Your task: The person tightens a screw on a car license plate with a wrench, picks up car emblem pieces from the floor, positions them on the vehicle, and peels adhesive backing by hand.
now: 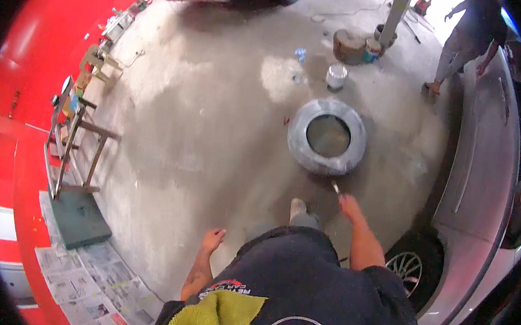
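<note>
Head view: a slim tool (pixel 336 187) with a pale end points away from the person, its tip just beside the near edge of a greyish tyre (pixel 300 141); whether they touch, I can't tell. The right hand (pixel 348 207) has its grip clamped on the tool's handle. The tyre lies flat on the concrete floor (pixel 182 163), ahead of the person's foot (pixel 297 208). Off to the other side hangs the left hand (pixel 212 241), fingers bent, though I can't make out whether its grip is closed on anything.

Beyond the tyre stands a white tub (pixel 336 76), with a crumpled blue scrap (pixel 300 55) near it. A silver car (pixel 474 177) fills the right side, and another person (pixel 474 41) stands beside it. Over on the left, newspapers (pixel 95 284) cover the floor near a dark frame (pixel 94 160) and a red wall (pixel 27 43). A yellow-green towel (pixel 219 316) drapes the wearer's shoulder.
</note>
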`<state>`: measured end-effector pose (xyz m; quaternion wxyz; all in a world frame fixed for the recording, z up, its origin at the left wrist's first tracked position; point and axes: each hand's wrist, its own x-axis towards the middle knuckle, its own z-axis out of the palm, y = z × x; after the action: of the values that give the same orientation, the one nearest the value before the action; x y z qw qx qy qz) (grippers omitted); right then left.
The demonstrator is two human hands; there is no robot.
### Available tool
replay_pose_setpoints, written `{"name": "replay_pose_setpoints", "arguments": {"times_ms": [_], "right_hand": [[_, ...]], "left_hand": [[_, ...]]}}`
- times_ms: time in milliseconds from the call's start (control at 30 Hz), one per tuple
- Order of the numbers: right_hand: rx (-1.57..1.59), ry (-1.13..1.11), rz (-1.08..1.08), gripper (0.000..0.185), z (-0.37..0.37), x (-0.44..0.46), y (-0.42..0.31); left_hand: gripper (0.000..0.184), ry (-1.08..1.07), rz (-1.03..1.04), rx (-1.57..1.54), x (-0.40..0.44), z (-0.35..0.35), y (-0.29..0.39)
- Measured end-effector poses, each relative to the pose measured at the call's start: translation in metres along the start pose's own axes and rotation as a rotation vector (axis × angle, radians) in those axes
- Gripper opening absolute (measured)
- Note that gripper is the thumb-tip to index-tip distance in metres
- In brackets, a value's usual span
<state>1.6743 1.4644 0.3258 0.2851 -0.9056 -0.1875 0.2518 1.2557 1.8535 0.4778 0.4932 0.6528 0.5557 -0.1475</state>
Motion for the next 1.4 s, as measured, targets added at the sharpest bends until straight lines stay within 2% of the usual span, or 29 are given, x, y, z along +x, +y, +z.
{"name": "replay_pose_setpoints", "arguments": {"times_ms": [33,67,133,167,200,300,400,433,467,500,533,567,600,633,667,733,800,900,967,1033,1067,1100,1133,1167,1200,1267,1333,1400], "right_hand": [[0.093,-0.013,-0.038,0.032,-0.037,0.074,-0.063],[0.151,0.112,-0.193,0.032,-0.07,0.135,-0.121],[0.274,0.094,-0.193,0.034,-0.158,0.208,-0.256],[0.3,0.175,-0.288,0.031,-0.181,0.248,-0.297],[0.324,0.253,-0.379,0.031,-0.198,0.287,-0.327],[0.325,0.168,-0.321,0.032,-0.226,0.387,-0.37],[0.133,0.247,-0.156,0.033,-0.199,0.466,-0.308],[0.094,0.283,-0.08,0.034,-0.177,0.462,-0.275],[0.129,0.195,0.056,0.034,-0.168,0.44,-0.261],[0.109,0.208,0.28,0.036,-0.132,0.421,-0.227],[-0.222,0.206,0.0,0.035,-0.076,0.401,-0.147],[-0.331,-0.073,0.218,0.026,-0.057,0.366,-0.139],[-0.354,-0.302,0.345,0.027,-0.043,0.333,-0.138],[-0.271,-0.428,0.463,0.028,-0.037,0.298,-0.143],[-0.183,-0.493,0.566,0.028,-0.041,0.276,-0.16],[-0.029,-0.55,0.719,0.03,-0.036,0.259,-0.175],[0.064,-0.572,0.796,0.032,-0.042,0.279,-0.192],[0.159,-0.559,0.839,0.035,-0.063,0.356,-0.197],[0.148,-0.51,0.776,0.038,-0.088,0.449,-0.181],[-0.003,-0.384,0.551,0.04,-0.12,0.578,-0.147],[-0.153,-0.198,0.333,0.042,-0.141,0.667,-0.124],[-0.039,-0.107,0.484,0.038,-0.224,0.763,-0.167],[-0.016,0.224,0.402,0.033,-0.266,0.859,-0.172],[-0.246,0.391,0.051,0.028,-0.344,0.928,-0.217],[0.418,0.49,0.195,0.025,-0.439,0.974,-0.31],[0.387,0.547,-0.011,0.024,-0.558,1.06,-0.392],[0.481,0.558,-0.14,0.026,-0.63,1.133,-0.434],[0.43,0.507,-0.088,0.028,-0.672,1.201,-0.433]], "left_hand": [[0.043,0.006,0.024,-0.006,0.018,-0.014,0.01],[0.043,0.014,0.049,-0.011,0.036,-0.024,0.022],[0.042,0.022,-0.004,-0.132,0.069,-0.038,0.05],[0.042,0.04,-0.021,-0.114,0.084,-0.046,0.066],[0.043,0.057,-0.043,-0.096,0.101,-0.052,0.08],[0.043,-0.016,-0.089,-0.137,0.163,-0.076,0.111],[0.044,-0.114,-0.151,-0.047,0.234,-0.116,0.144],[0.045,-0.156,-0.158,0.022,0.261,-0.132,0.157],[0.046,-0.199,-0.152,0.102,0.285,-0.151,0.178],[0.048,-0.244,-0.136,0.193,0.318,-0.17,0.204],[0.05,-0.271,-0.095,0.292,0.353,-0.187,0.24],[0.052,-0.279,-0.046,0.382,0.389,-0.203,0.28],[0.054,-0.263,0.001,0.449,0.426,-0.216,0.325],[0.05,-0.138,0.122,0.539,0.464,-0.224,0.376],[0.044,-0.117,0.09,0.378,0.464,-0.233,0.468],[0.039,-0.035,0.242,0.219,0.513,-0.239,0.579],[0.039,-0.006,0.273,0.255,0.574,-0.241,0.67],[0.042,0.023,0.249,0.072,0.603,-0.218,0.805],[0.045,-0.003,0.233,0.046,0.634,-0.199,0.86],[0.046,-0.059,0.191,0.096,0.656,-0.186,0.902],[0.046,-0.103,0.161,0.147,0.658,-0.18,0.926],[0.046,-0.153,0.134,0.182,0.668,-0.166,0.941],[0.045,-0.188,0.131,0.275,0.68,-0.155,0.954],[0.044,-0.22,0.133,0.368,0.694,-0.149,0.966],[0.043,-0.248,0.134,0.465,0.708,-0.145,0.979],[0.042,-0.222,0.045,0.377,0.725,-0.13,1.009],[0.041,-0.222,-0.011,0.308,0.751,-0.119,1.039],[0.04,-0.251,-0.036,0.275,0.797,-0.112,1.06]]}}
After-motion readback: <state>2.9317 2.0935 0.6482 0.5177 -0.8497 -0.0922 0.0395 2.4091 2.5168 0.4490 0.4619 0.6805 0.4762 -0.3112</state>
